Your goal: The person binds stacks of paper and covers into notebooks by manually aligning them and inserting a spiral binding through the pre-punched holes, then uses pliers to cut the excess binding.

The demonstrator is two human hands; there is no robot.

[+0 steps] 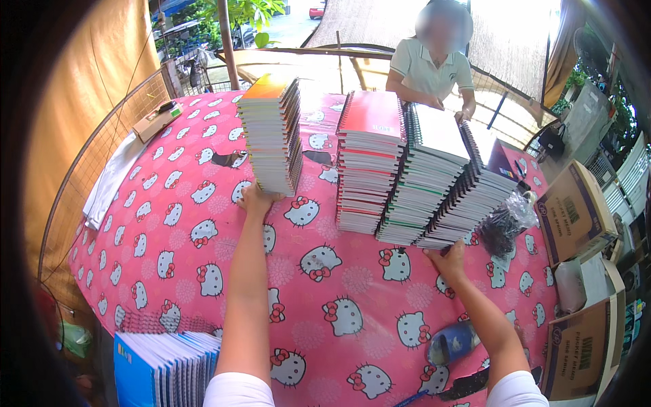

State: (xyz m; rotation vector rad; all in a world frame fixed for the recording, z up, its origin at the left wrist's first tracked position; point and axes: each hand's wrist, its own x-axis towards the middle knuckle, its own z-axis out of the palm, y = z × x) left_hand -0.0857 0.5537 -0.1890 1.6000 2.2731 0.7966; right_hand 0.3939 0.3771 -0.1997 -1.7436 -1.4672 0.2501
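My left hand (256, 199) grips the base of a tall stack of orange-covered spiral notebooks (270, 136), with its thumb along the near edge. To the right stand three more stacks side by side: red spiral notebooks (369, 163), green-edged ones with a pale top cover (424, 176), and dark-covered ones (468, 190). At the foot of the dark stack, my right hand (451, 261) holds its near bottom edge; some of its fingers are hidden. Beside that stack lies a clear plastic bag of small black pieces (502, 227).
A pink cartoon-cat tablecloth (359, 278) covers the table. Blue spiral notebooks (163, 370) stand at the near left. A blue roll-like object (453, 342) lies near my right forearm. Cardboard boxes (576, 214) line the right side. Across the table, another person (434, 71) stands behind the stacks.
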